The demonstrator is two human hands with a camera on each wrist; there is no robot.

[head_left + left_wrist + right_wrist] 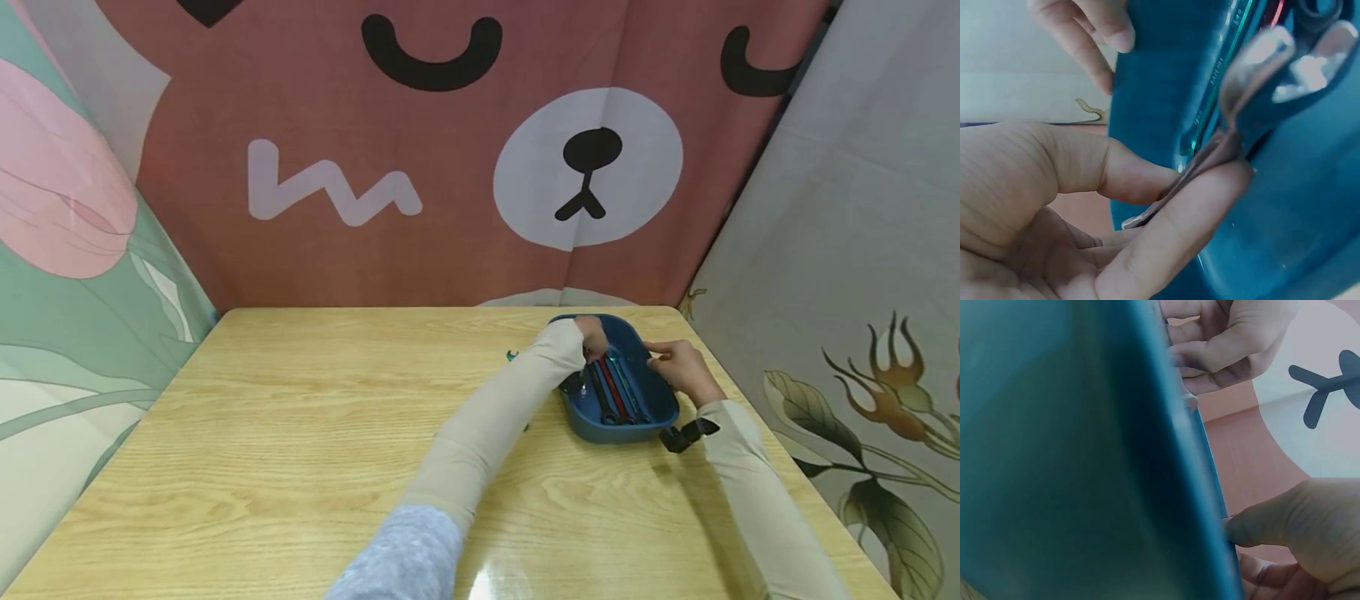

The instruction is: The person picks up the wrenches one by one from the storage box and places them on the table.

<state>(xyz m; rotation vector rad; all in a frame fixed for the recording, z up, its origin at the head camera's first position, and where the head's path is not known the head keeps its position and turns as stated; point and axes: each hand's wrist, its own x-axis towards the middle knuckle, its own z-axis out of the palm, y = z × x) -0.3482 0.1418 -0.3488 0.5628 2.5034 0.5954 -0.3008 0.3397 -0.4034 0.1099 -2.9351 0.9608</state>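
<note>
My left hand (592, 336) reaches into a deep blue tub (648, 392). In the left wrist view its thumb and finger pinch a shiny open-end wrench (1257, 65), whose forked head points away over the tub. Beneath it lie other wrenches, among them a red wrench (613, 387), a dark wrench (602, 396) and a teal wrench (628, 387). My right hand (678, 368) holds the tub's right rim, thumb (1260, 525) on one side and fingers on the other. How far the held wrench is from the tub floor I cannot tell.
The tub stands on the right part of a wooden table (300, 433), near its back edge. A green wrench end (512, 355) shows on the table beyond my left sleeve, the rest hidden. Printed cloths hang behind and at both sides.
</note>
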